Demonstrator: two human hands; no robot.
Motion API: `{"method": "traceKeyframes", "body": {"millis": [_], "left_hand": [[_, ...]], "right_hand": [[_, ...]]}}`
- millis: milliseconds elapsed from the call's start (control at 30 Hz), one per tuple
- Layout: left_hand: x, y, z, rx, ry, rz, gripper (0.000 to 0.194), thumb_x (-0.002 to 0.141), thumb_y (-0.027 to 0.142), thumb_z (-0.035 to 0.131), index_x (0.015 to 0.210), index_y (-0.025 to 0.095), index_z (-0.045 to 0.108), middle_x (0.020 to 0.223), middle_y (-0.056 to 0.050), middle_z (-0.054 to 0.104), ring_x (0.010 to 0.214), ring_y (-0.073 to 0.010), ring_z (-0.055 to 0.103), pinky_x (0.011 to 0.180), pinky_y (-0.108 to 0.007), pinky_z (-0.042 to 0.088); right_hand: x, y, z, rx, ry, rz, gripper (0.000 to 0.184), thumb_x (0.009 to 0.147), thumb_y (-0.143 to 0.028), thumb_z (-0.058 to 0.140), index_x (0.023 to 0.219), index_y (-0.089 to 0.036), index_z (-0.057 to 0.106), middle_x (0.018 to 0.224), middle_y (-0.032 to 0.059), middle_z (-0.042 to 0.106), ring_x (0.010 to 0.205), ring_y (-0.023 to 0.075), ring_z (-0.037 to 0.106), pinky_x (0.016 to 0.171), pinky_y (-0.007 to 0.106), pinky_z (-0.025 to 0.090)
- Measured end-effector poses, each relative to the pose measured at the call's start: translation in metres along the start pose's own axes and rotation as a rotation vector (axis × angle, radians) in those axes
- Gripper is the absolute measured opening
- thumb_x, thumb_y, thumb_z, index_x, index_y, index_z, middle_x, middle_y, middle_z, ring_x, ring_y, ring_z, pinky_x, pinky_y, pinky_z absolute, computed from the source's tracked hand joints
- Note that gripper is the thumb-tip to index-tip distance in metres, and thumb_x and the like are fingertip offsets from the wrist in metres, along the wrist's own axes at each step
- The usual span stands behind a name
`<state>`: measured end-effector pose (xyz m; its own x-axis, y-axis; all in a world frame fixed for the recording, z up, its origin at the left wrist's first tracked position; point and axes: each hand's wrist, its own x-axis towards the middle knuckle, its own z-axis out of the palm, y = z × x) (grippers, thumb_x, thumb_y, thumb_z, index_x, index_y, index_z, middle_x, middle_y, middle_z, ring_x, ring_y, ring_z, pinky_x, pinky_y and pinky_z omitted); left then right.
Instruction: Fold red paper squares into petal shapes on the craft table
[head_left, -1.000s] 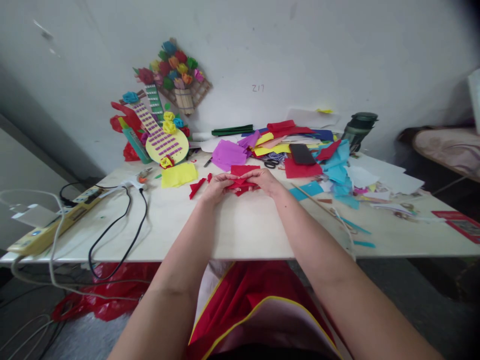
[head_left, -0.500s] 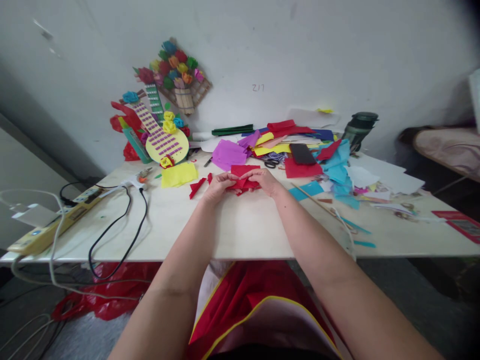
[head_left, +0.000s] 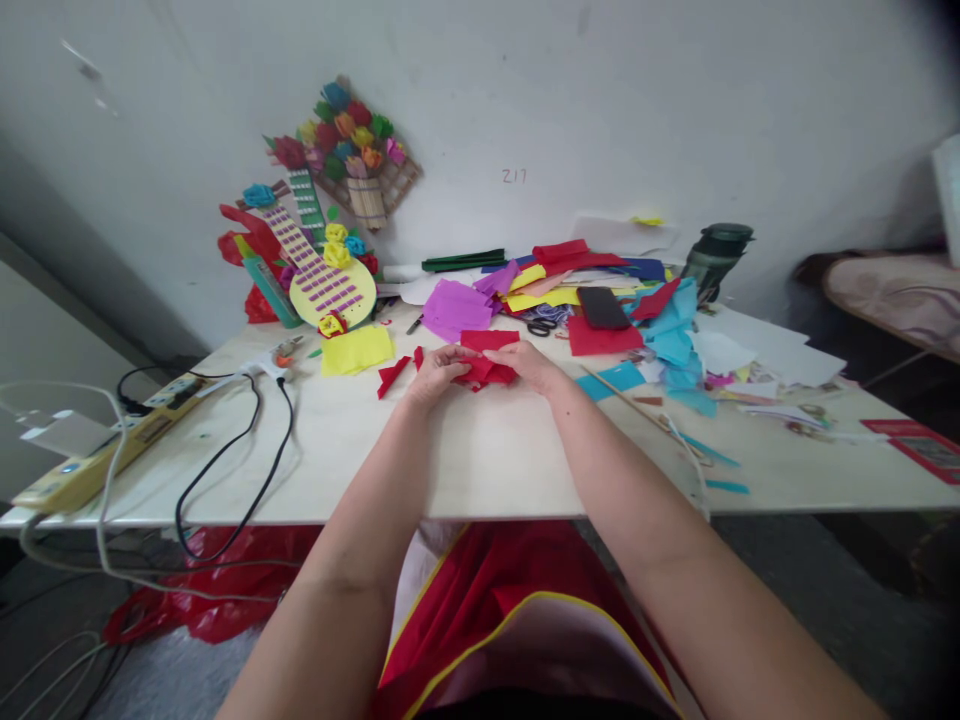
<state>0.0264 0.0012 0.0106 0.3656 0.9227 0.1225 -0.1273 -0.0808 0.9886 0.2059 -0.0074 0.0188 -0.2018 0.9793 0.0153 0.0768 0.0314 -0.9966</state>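
Observation:
Between my hands is a piece of red crepe paper [head_left: 487, 371], partly folded and covered by fingers. My left hand [head_left: 440, 374] is closed on its left side, thumb and fingers pinching. My right hand [head_left: 529, 366] grips the right edge, with its fingers partly hidden behind the paper. Just behind them lies a flat red paper sheet [head_left: 491, 340]. Left of my left hand is a small folded red piece [head_left: 393, 376]. A yellow paper sheet [head_left: 358, 351] rests farther left.
Scissors [head_left: 541, 327], a phone [head_left: 604, 308] and piled coloured paper [head_left: 559, 285] lie behind. A dark bottle [head_left: 716, 262] stands back right. Sticks [head_left: 637, 410] lie at right. A power strip [head_left: 112, 450], cables and a glue gun [head_left: 266, 362] occupy the left. Paper flowers [head_left: 349, 130] lean on the wall.
My right hand has shifted from the middle of the red paper toward its right edge, uncovering more of it. My left hand stays at nearly the same place.

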Motion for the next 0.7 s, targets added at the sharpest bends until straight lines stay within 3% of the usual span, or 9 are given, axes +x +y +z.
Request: {"method": "traceKeyframes", "body": {"millis": [233, 467, 700], "left_hand": [[0.0009, -0.0029, -0.0021, 0.010, -0.004, -0.020, 0.028, 0.061, 0.020, 0.065, 0.088, 0.010, 0.064, 0.069, -0.005, 0.068, 0.058, -0.0161, 0.064, 0.058, -0.028, 0.054], [0.0037, -0.0052, -0.0076, -0.074, -0.029, -0.052, 0.031, 0.066, 0.023, 0.053, 0.090, 0.008, 0.065, 0.066, -0.009, 0.068, 0.061, -0.0214, 0.066, 0.058, -0.032, 0.053], [0.0021, -0.0043, -0.0077, -0.025, -0.058, -0.099, 0.037, 0.064, 0.018, 0.056, 0.099, 0.008, 0.066, 0.070, -0.009, 0.070, 0.062, -0.0206, 0.067, 0.061, -0.032, 0.054]], "right_hand": [[0.0042, 0.0055, -0.0024, -0.101, 0.024, -0.082, 0.039, 0.055, -0.046, 0.076, 0.053, -0.014, 0.053, 0.045, -0.0040, 0.046, 0.042, 0.0062, 0.040, 0.039, 0.020, 0.033], [0.0074, 0.0089, -0.0036, -0.126, 0.067, -0.130, 0.037, 0.055, -0.046, 0.074, 0.053, -0.014, 0.054, 0.048, -0.0040, 0.045, 0.045, 0.0062, 0.038, 0.041, 0.020, 0.032], [0.0063, 0.0065, -0.0031, -0.133, 0.071, -0.116, 0.034, 0.056, -0.045, 0.073, 0.055, -0.015, 0.057, 0.049, -0.0028, 0.048, 0.048, 0.0091, 0.043, 0.045, 0.023, 0.036]]}}
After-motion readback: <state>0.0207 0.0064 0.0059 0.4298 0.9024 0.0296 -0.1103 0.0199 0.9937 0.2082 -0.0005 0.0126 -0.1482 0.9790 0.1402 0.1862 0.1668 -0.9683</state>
